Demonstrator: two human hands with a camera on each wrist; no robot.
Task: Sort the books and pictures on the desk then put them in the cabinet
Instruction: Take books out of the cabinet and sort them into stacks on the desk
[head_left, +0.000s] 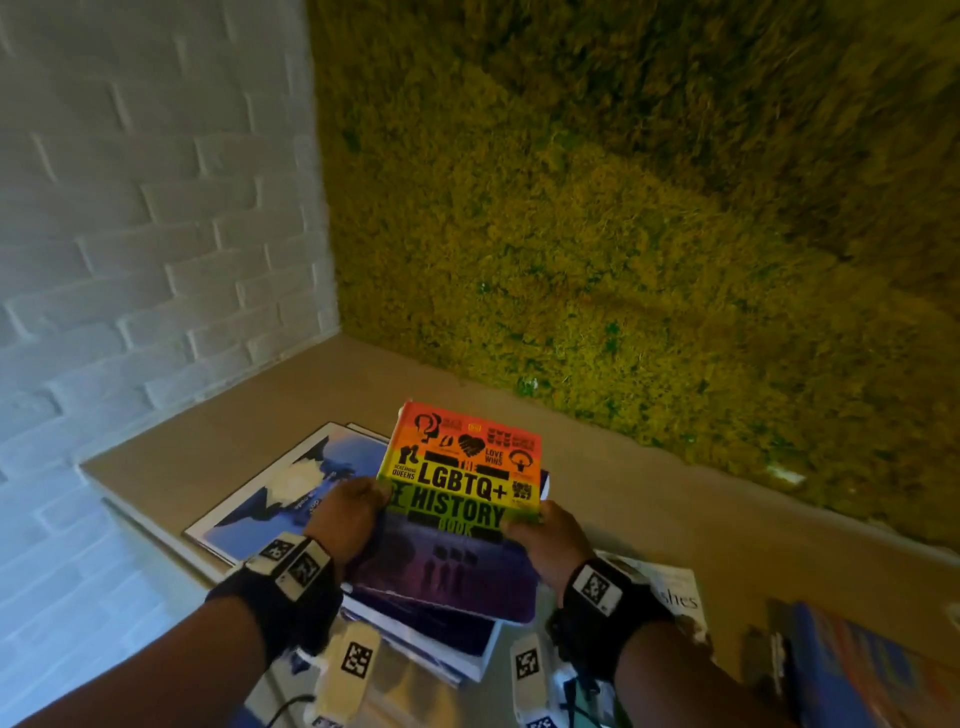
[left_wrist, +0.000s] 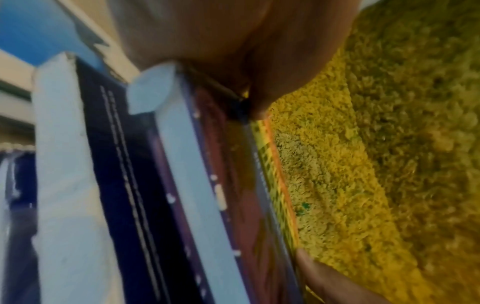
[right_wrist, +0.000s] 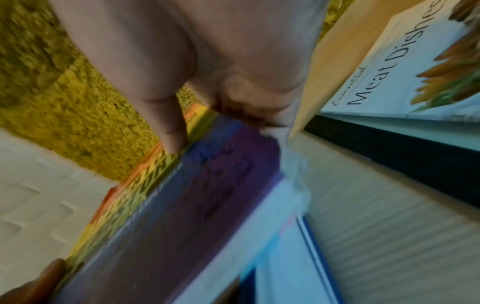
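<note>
A rainbow-covered history book (head_left: 460, 488) is held by both hands over a stack of dark blue books (head_left: 431, 631) on the tan desk (head_left: 649, 499). My left hand (head_left: 345, 514) grips its left edge, thumb on the cover. My right hand (head_left: 545, 535) grips its right edge. In the left wrist view the left hand (left_wrist: 233, 61) sits at the book's corner above the stacked spines (left_wrist: 124, 185). In the right wrist view the right hand's thumb (right_wrist: 168, 127) presses on the rainbow cover (right_wrist: 145, 185). A large blue picture print (head_left: 280, 493) lies flat to the left.
A white "Meat Dishes" book (right_wrist: 405, 67) lies right of the stack, seen as a white cover (head_left: 675, 592) in the head view. Another blue and orange book (head_left: 852, 670) lies at the lower right. A moss wall (head_left: 623, 208) and white brick wall (head_left: 145, 208) border the desk.
</note>
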